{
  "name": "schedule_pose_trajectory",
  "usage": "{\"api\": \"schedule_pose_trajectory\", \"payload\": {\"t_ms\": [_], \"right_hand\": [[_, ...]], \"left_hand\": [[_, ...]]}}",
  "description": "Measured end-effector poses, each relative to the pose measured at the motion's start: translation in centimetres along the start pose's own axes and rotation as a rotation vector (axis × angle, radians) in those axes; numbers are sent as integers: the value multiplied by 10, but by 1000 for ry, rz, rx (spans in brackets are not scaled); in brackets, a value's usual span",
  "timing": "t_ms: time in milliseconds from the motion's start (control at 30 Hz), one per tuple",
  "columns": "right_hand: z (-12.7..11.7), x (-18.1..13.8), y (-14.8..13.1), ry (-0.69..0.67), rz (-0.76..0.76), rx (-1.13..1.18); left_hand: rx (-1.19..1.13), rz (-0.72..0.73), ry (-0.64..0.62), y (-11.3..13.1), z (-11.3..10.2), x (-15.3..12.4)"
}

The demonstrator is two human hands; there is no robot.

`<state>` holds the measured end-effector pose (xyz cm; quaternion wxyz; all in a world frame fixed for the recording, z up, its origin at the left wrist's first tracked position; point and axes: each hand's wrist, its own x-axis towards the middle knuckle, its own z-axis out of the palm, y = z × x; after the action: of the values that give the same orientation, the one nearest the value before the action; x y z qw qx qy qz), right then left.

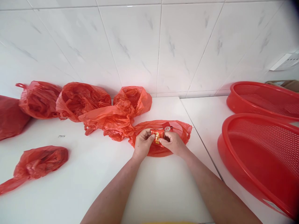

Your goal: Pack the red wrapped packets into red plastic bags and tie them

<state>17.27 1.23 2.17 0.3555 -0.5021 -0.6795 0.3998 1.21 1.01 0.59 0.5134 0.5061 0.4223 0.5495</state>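
A small red packet (158,136) with gold lettering is pinched between my two hands, its printed face turned up toward me. My left hand (143,143) grips the left edge with thumb and fingers. On the right edge, my right hand (174,142) does the same, thumb on the front. Both hands are just above an opened red plastic bag (161,152) that lies on the white table. Behind the packet, a red piece with a round pale emblem (167,128) shows inside the bag; the rest of the contents is hidden.
Several crumpled red plastic bags (84,99) line the tiled wall (137,46). Another red bag (42,161) lies at the left. Two red perforated baskets (233,149) stand at the right, past a seam (207,157) in the white table (98,186). A cardboard box (286,84) sits behind them.
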Motion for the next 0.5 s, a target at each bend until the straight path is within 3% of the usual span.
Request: {"api": "schedule_pose_trajectory", "payload": {"t_ms": [133,233,500], "right_hand": [[-3,1,0,-40,-51,-15],[-4,2,2,7,-29,-95],[-4,3,2,22,-9,5]], "left_hand": [[-93,2,114,-1,0,1],[-141,-25,145,0,2,2],[-112,-47,29,3,0,-1]]}}
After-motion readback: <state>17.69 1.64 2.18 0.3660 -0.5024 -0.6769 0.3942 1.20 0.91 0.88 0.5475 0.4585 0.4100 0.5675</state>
